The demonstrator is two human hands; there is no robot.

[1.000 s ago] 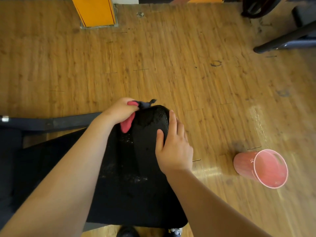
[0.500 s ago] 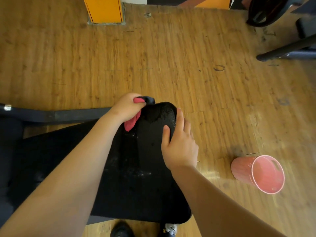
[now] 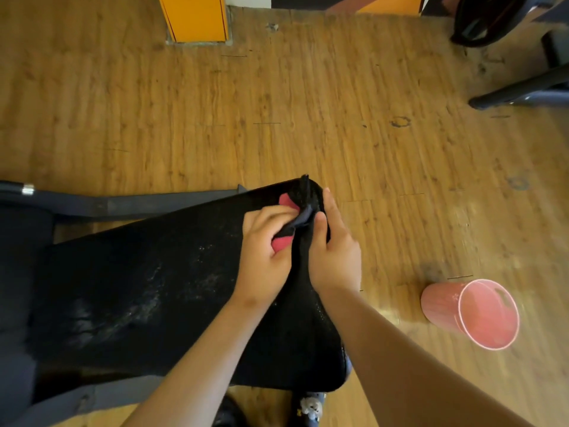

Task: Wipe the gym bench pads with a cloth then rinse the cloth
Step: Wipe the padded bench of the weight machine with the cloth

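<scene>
Matt black pad [image 3: 147, 282] (speckled), glossy wood floor [image 3: 308, 103].

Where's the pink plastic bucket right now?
In the head view, the pink plastic bucket sits on the wooden floor, lower right, beside the black bench pad.

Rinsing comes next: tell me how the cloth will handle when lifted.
Probably floppy: the cloth bunches between the left hand and right hand. Likely light: both hands merely pinch it. Possibly damp: the bench pad looks streaked.
</scene>
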